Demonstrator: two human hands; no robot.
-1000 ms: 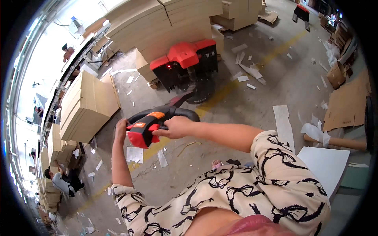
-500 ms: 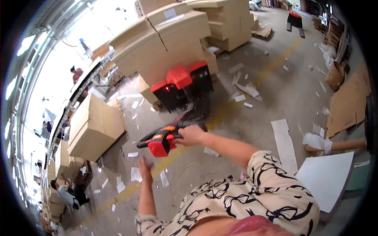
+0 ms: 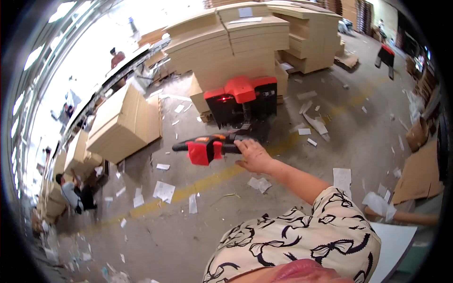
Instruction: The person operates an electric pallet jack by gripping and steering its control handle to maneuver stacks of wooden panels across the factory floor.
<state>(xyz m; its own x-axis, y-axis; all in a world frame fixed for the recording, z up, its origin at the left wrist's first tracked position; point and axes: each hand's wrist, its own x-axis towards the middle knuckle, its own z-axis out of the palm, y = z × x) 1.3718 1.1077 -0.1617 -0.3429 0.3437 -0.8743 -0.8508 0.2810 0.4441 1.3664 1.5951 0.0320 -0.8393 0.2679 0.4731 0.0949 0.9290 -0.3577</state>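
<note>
In the middle of the head view is the red and black control handle [image 3: 200, 152] of an electric pallet jack. My right hand [image 3: 255, 156] reaches in from the lower right and holds the black grip at the handle's right end, fingers over the top and thumb below. Beyond the handle stands the pallet jack's red and black body [image 3: 242, 89], a small red light lit on it. Right behind that body rises a tall stack of tan boards [image 3: 236, 59]. My left hand is out of the picture.
Left of the jack sits another board stack [image 3: 122, 118]. A person [image 3: 78, 191] crouches at the far left. Paper scraps [image 3: 163, 191] litter the floor around a yellow line [image 3: 207, 181]. Flattened cardboard [image 3: 420, 172] lies at right; a second pallet jack [image 3: 385, 55] stands far right.
My left hand has dropped out of view. My right hand has shifted slightly right and up on the grip, fingers less tightly curled. The scene has swung a little to the right.
</note>
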